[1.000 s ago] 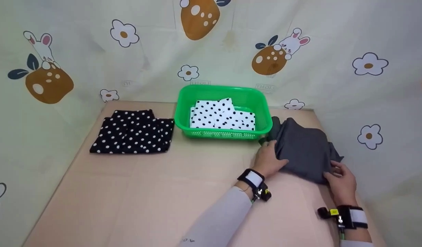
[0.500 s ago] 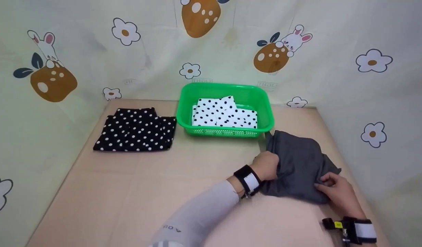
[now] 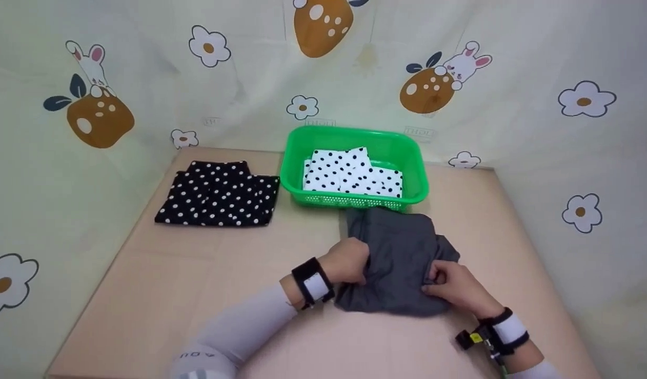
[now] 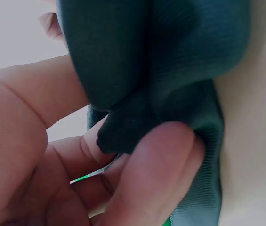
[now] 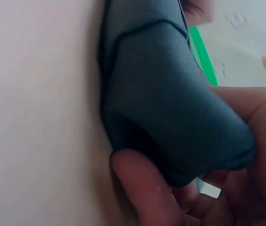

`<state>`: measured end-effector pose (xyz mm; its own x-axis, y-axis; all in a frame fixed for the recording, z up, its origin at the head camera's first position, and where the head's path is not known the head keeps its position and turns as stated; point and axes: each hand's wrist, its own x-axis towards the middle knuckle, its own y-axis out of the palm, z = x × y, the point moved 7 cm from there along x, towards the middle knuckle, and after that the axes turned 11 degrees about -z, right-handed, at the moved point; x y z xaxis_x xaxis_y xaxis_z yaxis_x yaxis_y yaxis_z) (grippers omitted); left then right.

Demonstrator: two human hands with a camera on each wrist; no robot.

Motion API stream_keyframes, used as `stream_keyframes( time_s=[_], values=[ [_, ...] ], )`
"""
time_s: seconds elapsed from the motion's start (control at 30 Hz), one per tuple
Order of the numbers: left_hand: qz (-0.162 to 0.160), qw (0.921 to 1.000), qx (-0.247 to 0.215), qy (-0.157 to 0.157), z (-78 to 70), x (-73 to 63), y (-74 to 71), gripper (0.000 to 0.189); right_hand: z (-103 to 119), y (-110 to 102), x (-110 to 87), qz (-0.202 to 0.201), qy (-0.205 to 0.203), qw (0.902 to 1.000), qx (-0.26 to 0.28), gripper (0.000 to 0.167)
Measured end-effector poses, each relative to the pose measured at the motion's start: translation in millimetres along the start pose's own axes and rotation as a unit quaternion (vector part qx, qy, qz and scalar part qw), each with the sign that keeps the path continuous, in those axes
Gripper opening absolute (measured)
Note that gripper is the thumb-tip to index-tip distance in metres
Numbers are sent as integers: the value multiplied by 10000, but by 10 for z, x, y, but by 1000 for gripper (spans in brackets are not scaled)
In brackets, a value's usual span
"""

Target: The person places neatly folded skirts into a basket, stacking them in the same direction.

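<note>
A folded dark grey garment (image 3: 400, 258) lies bunched on the table just in front of the green basket. My left hand (image 3: 347, 260) grips its left side; in the left wrist view the fingers (image 4: 156, 165) and thumb curl round a fold of the cloth (image 4: 118, 52). At the opposite side my right hand (image 3: 457, 287) pinches the garment's edge, and the right wrist view shows a thumb (image 5: 144, 183) and fingers around the rolled layers (image 5: 170, 99). Some fingertips are hidden behind the fabric.
The green basket (image 3: 355, 201) stands at the back middle and holds a folded white cloth with black dots (image 3: 336, 173). Left of it lies a folded black cloth with white dots (image 3: 218, 195). A patterned curtain (image 3: 250, 79) rises behind the table (image 3: 197, 273).
Both hands have carried the grey garment from the right side towards the middle and nearer the body. The left hand has gone from resting on it to gripping it.
</note>
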<state>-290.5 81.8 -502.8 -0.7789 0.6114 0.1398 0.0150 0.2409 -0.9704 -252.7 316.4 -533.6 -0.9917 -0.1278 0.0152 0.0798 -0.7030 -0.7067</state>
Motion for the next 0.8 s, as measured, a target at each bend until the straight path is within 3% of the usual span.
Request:
stream_keyframes(
  time_s=[0.17, 0.33, 0.53, 0.8],
  values=[
    [-335, 9992, -201, -109, 419, -323, -162, 36, 330, 344, 206, 294, -470, 9985, 43, 27],
    [-629, 9945, -576, -614, 744, -620, -258, 50, 563, 592, 350, 548, -725, 9959, 8, 27],
    [-766, 9903, -906, -727, 792, -718, -236, 58, 551, 589, 349, 448, -584, 9973, -15, 27],
    [-763, 9876, -726, -1163, 883, -841, -248, 47, 567, 644, 345, 369, -829, 9959, 58, 25]
  ],
)
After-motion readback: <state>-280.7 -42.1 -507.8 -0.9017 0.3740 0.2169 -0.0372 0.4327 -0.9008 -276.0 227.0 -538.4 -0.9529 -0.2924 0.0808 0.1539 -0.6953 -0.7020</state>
